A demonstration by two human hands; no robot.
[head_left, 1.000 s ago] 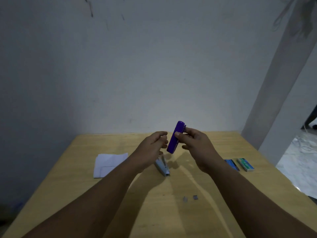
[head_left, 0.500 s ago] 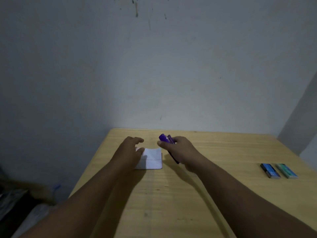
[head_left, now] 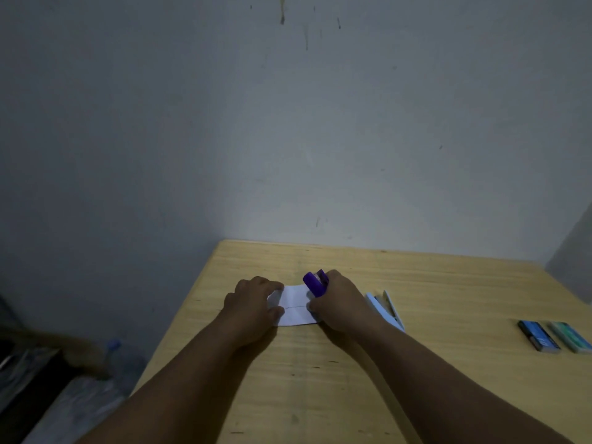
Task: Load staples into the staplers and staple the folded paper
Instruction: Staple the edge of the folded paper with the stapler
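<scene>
A white folded paper [head_left: 294, 304] lies on the wooden table [head_left: 416, 363] near its far left corner. My left hand [head_left: 253, 304] rests on the paper's left edge and grips it there. A purple stapler [head_left: 315, 283] is held in my right hand [head_left: 338, 302], its front end over the paper's upper right corner. Just right of my right hand lies a light blue stapler [head_left: 386, 310], opened out flat on the table.
Two staple boxes, one blue [head_left: 538, 336] and one green [head_left: 571, 336], lie side by side at the table's right edge. A plastic water bottle [head_left: 112, 357] stands on the floor left of the table. A grey wall runs behind the table.
The view swung left. My right hand brought the purple stapler down from mid-air to the paper's right corner, and my left hand took hold of the paper's left edge.
</scene>
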